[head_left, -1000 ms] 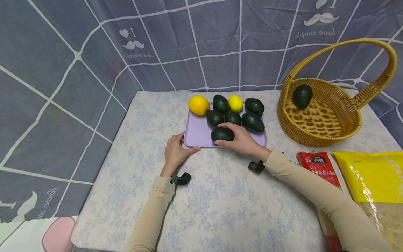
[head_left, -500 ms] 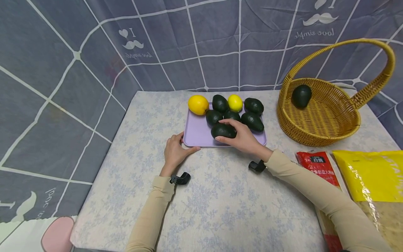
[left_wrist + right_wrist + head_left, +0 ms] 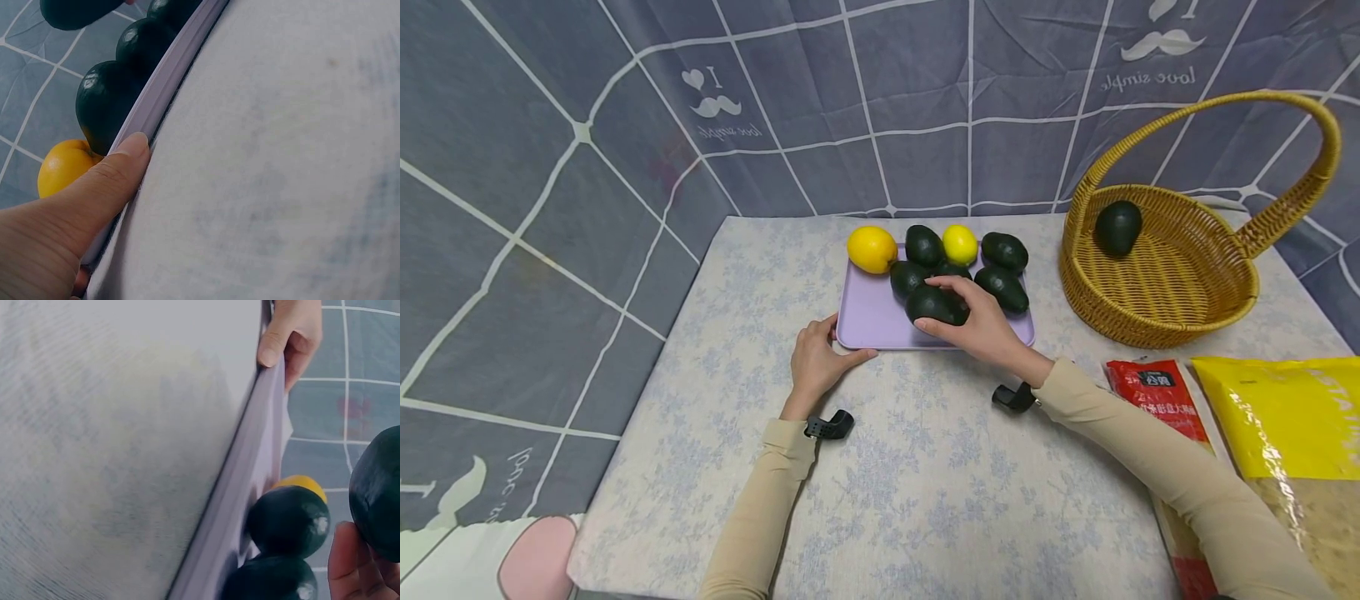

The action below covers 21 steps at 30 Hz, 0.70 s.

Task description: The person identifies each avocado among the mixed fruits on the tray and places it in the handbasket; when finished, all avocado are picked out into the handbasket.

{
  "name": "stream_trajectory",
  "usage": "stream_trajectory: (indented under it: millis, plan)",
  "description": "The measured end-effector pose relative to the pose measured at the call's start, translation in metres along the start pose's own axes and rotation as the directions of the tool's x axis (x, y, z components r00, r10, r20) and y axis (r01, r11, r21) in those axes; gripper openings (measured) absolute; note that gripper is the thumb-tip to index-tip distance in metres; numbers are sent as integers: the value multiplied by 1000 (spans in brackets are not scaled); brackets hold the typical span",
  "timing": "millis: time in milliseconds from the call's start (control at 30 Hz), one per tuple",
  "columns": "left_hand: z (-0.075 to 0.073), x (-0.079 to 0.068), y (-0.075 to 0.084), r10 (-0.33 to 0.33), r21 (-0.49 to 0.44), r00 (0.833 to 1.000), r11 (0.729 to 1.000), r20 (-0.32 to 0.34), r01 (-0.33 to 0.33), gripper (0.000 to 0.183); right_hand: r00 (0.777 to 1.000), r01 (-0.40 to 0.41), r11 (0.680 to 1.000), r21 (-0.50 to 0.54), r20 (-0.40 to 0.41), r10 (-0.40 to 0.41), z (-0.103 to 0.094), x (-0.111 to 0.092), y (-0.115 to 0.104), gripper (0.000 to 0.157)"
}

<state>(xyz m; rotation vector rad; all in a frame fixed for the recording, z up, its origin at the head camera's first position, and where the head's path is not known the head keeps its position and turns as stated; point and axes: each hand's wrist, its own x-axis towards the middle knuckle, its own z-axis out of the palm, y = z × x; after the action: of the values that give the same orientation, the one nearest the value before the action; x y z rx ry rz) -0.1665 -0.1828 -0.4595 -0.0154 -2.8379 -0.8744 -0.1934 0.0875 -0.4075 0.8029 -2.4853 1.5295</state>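
Note:
My right hand [image 3: 988, 331] pinches a dark green avocado [image 3: 933, 306] between thumb and fingers, just above the lilac tray [image 3: 874, 325]. Both wrist views show this avocado apart from the fruit below it. At the tray's front left corner, my left hand [image 3: 820, 364] holds the rim, thumb along the front edge and fingers round the left side. In the left wrist view the thumb [image 3: 115, 169] lies against the rim. Several more avocados [image 3: 1002, 290] lie on the tray, one partly hidden behind my right hand. A yellow-orange fruit [image 3: 872, 249] and a lemon [image 3: 960, 244] lie along its back.
A wicker basket [image 3: 1157, 329] with a tall handle stands to the right of the tray, with one avocado [image 3: 1118, 227] inside. Nearer, a red packet [image 3: 1157, 392] and a yellow bag [image 3: 1285, 417] lie at the right, partly under my right arm. A grey curtain [image 3: 917, 100] hangs behind the table.
The avocado in my right hand has risen slightly off the tray and shifted a little right and back. My left hand stays on the tray's corner.

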Motion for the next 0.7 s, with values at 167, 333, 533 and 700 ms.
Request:
stream_trajectory:
  millis: [167,333,533,700]
  plan:
    - [0,0,0,4,2,1000,1000,-2,-4,90,999,26,1000,7,-31,-26,-4,-1,-6,59]
    - [0,0,-1,5,-4,1000,1000,-1,-5,90,997,47,999,4,-64,-47,-10,-2,-11,59]
    - [0,0,-1,11,-11,1000,1000,3,-11,90,994,53,998,21,-100,-51,-16,-3,-16,59]
    - [0,0,-1,17,-14,1000,1000,3,-17,90,986,93,995,48,-145,-85,-22,-2,-25,59]
